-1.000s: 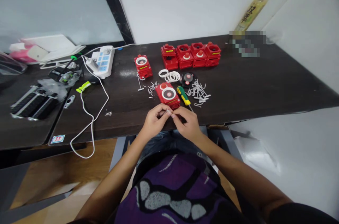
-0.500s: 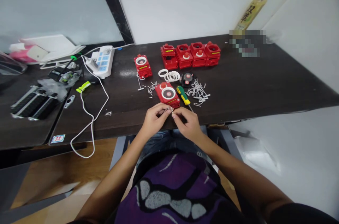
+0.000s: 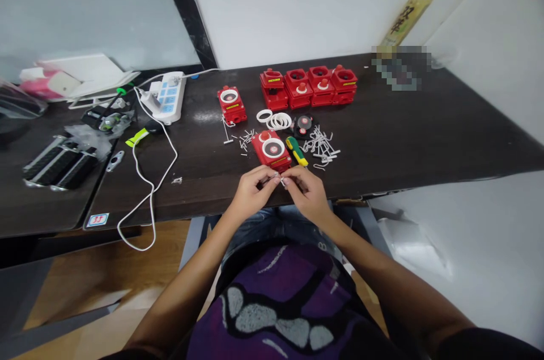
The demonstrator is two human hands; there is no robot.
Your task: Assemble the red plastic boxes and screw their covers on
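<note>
Left hand [image 3: 255, 194] and right hand [image 3: 307, 194] sit at the table's near edge, fingertips meeting and pinching a small pale metal piece [image 3: 280, 181]. Both hands are closed on it, not released. The piece is mostly hidden by the fingers; its long axis seems to run roughly left to right, but it is too small to tell which way it points.

The dark wooden tabletop [image 3: 395, 127] runs across the view. Just past the hands at 12 o'clock is a red rectangular push-button housing with a white ring [image 3: 272, 150], its long axis tilted toward 5 o'clock. At 1 o'clock, a green-and-yellow screwdriver [image 3: 296, 151] lies just beside it, and a loose pile of bent white metal pins [image 3: 321, 145] lies further out. Loose white plastic rings [image 3: 278, 120] and a round black part [image 3: 302, 126] lie beyond. Farther back at 12 to 1 o'clock, four red housings [image 3: 308, 88] stand in a row, with red buttons in their tops. Another red housing with a white ring [image 3: 232, 105] sits at 11 o'clock.
</note>
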